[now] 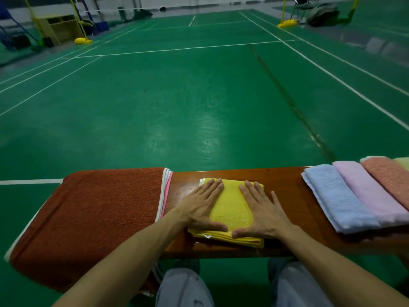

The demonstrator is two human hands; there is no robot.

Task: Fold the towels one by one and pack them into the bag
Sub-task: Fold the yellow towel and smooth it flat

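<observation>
In the lower middle of the frame a folded yellow towel (231, 209) lies on the bare brown wood of the counter (285, 189), its layered edges facing the person at the near side. Both hands press flat on top of it: the left hand (202, 206) covers its left part and the right hand (262, 212) its right part. The fingers (213, 187) of each hand are straight and slightly spread, pointing away from the person. The thumbs angle inward until their tips nearly meet over the towel's near edge. Nothing is gripped or pinched; the palms simply rest on the cloth. At the lower left a large rust-red towel (99, 213) is spread over that end of the counter, with white and pink edges of other cloths showing beneath its right border, just beside the left hand. At the right edge of the frame four folded towels lie side by side and overlapping: a blue towel (338, 198) nearest the hands, then a lilac towel (367, 191), a salmon towel (389, 178) and a pale green towel (402, 162). Behind the counter stretches a green court floor (177, 96) with white lines.
</observation>
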